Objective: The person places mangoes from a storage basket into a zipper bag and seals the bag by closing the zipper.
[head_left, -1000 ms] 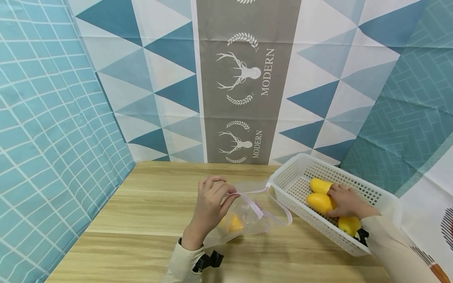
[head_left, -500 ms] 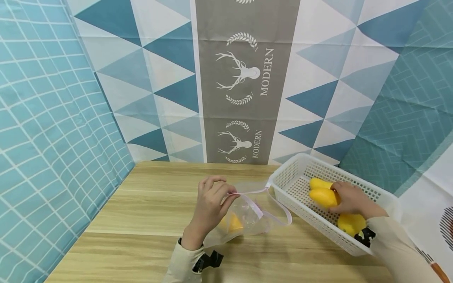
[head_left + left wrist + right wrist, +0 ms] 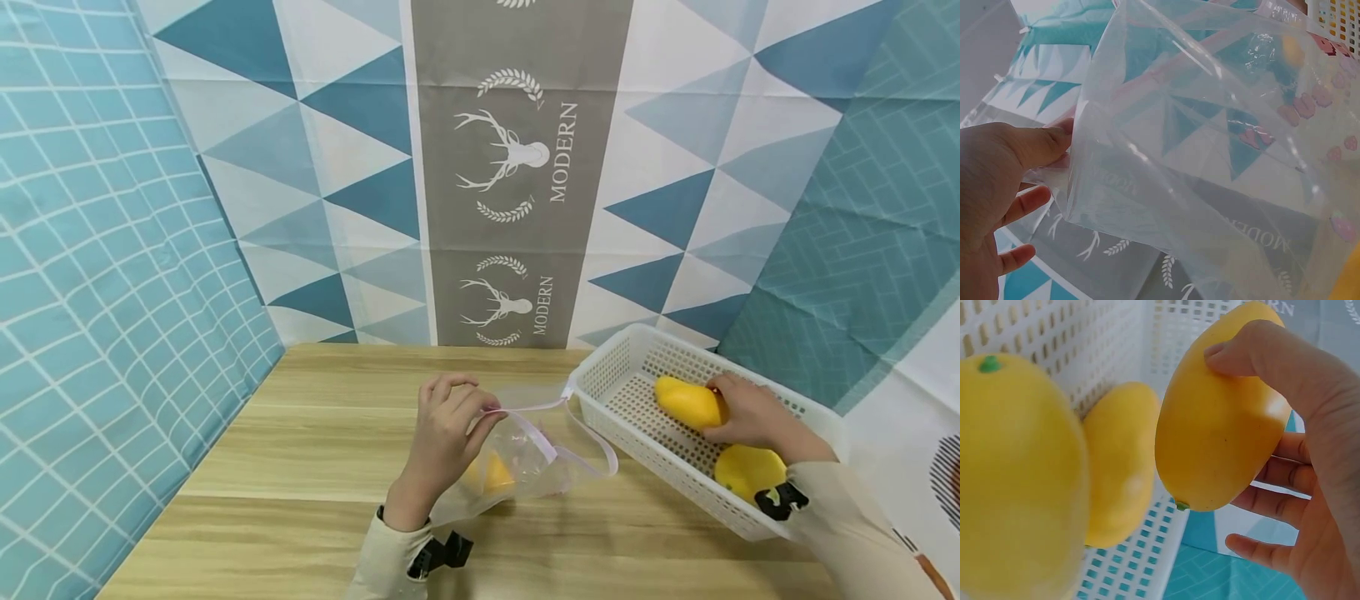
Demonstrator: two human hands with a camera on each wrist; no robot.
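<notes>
My right hand point(image 3: 750, 414) grips a yellow mango point(image 3: 1222, 419), thumb on one side and fingers on the other, over the white perforated basket point(image 3: 817, 408). A second mango point(image 3: 1121, 462) lies behind it, against the basket wall, largely covered in the head view. A third yellow fruit point(image 3: 750, 471) with a green stem end sits at the near end, partly under my right wrist. My left hand point(image 3: 448, 425) pinches the pink-edged mouth of a clear plastic zip bag point(image 3: 1166, 125) between thumb and fingers. Inside the bag shows an orange-yellow piece point(image 3: 497, 473).
The bag stands on a wooden table point(image 3: 330, 433), its open mouth leaning toward the basket's left corner. A patterned cloth backdrop point(image 3: 517, 208) rises behind the table, and a blue tiled sheet point(image 3: 112, 275) hangs on the left.
My right hand has moved up and to the right with the mango, which now overlaps the one behind it. My left hand and the bag have hardly moved.
</notes>
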